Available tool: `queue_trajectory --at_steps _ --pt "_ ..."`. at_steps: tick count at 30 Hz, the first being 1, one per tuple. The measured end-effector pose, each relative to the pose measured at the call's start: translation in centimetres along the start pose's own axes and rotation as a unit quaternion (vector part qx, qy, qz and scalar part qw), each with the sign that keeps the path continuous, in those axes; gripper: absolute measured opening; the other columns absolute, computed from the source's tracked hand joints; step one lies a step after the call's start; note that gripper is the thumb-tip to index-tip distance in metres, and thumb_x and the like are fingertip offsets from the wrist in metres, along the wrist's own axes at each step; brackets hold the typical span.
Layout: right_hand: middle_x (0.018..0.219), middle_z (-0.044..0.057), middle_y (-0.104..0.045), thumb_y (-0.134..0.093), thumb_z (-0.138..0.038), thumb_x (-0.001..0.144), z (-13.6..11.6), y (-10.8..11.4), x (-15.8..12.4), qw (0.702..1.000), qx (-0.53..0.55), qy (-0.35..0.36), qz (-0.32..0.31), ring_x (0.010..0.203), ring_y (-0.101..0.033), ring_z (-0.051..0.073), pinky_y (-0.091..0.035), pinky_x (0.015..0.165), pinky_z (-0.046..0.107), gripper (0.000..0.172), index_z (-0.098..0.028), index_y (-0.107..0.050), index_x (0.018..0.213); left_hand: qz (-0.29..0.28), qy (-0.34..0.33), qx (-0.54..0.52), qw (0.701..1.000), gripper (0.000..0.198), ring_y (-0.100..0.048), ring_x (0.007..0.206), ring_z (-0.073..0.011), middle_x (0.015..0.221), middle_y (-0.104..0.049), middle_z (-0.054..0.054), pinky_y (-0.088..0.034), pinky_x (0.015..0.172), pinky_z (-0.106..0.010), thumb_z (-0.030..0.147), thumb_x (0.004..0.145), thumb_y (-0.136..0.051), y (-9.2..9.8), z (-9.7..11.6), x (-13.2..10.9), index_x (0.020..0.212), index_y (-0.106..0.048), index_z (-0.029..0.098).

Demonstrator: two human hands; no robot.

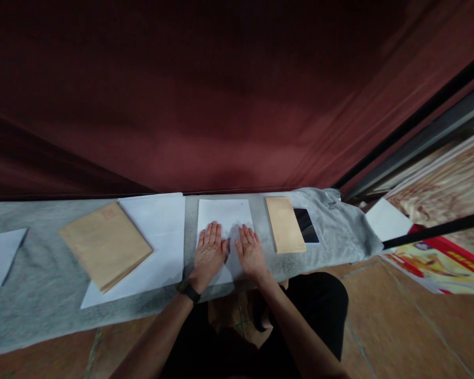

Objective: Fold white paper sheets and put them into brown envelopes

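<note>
A white sheet of paper [225,209] lies in front of me on the grey cloth-covered table. My left hand [210,251] rests flat on its left part, fingers stretched out and pointing away from me. On the right part lies my right hand [250,251], also flat with its fingers extended. Neither hand grips anything. To the right of the sheet is a small stack of brown envelopes [285,223], partly covering a dark-screened phone [306,225]. Larger brown envelopes [106,242] sit at an angle to the left, on top of white paper sheets [164,231].
Grey cloth [43,295] covers the long narrow table. At the far left lies another white sheet [2,258]. A dark red curtain [221,131] hangs behind the table. Right of it are black bars [438,230] and a colourful printed box or poster [442,263] above the tiled floor [398,321].
</note>
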State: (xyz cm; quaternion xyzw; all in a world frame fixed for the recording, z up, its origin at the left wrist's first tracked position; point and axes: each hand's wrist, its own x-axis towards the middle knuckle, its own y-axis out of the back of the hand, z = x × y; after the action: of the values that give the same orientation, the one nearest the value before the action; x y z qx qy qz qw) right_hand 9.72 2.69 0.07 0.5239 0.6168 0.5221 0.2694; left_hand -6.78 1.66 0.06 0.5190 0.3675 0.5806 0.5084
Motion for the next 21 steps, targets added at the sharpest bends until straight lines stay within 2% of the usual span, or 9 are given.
queue_trajectory --at_steps 3,8,16,21 --pt "0.160 0.010 -0.039 -0.030 -0.036 0.108 -1.5 -1.0 3.4 0.998 0.017 0.051 -0.021 0.149 -0.033 0.024 -0.027 0.122 0.044 0.051 -0.015 -0.044 0.152 -0.005 -0.005 0.005 1.000 0.060 -0.025 0.153 -0.0298 0.160 -0.035 -0.021 -0.020 0.125 -0.050 0.031 0.100 -0.031 0.0 0.0 0.0 0.151 -0.040 0.000" --pt "0.161 0.008 -0.038 -0.033 -0.039 0.108 -1.6 -2.2 7.2 0.998 -0.013 0.062 -0.024 0.149 -0.034 0.024 -0.026 0.122 0.045 0.049 -0.019 -0.045 0.152 0.003 -0.006 -0.001 1.000 0.060 -0.023 0.154 -0.0292 0.160 -0.035 -0.020 -0.020 0.125 -0.051 0.029 0.099 -0.032 -0.3 0.0 -0.1 0.152 -0.037 0.002" --pt "0.162 0.013 -0.034 -0.033 -0.040 0.108 1.9 -2.2 8.8 0.998 -0.057 -0.006 -0.003 0.149 -0.033 0.027 -0.024 0.121 0.048 0.052 -0.019 -0.037 0.156 0.003 0.013 -0.013 1.000 0.061 -0.024 0.153 -0.0271 0.162 -0.034 -0.018 -0.017 0.127 -0.048 0.034 0.100 -0.032 -0.6 -0.1 -0.3 0.153 -0.036 0.004" --pt "0.162 0.015 -0.034 -0.033 -0.038 0.108 2.4 -2.1 8.9 0.998 -0.061 -0.034 0.010 0.149 -0.032 0.029 -0.021 0.121 0.051 0.053 -0.016 -0.036 0.156 -0.027 0.037 -0.034 0.998 0.060 -0.029 0.152 -0.0298 0.160 -0.037 -0.020 -0.022 0.125 -0.050 0.034 0.101 -0.030 -0.3 0.4 0.8 0.152 -0.039 0.004"
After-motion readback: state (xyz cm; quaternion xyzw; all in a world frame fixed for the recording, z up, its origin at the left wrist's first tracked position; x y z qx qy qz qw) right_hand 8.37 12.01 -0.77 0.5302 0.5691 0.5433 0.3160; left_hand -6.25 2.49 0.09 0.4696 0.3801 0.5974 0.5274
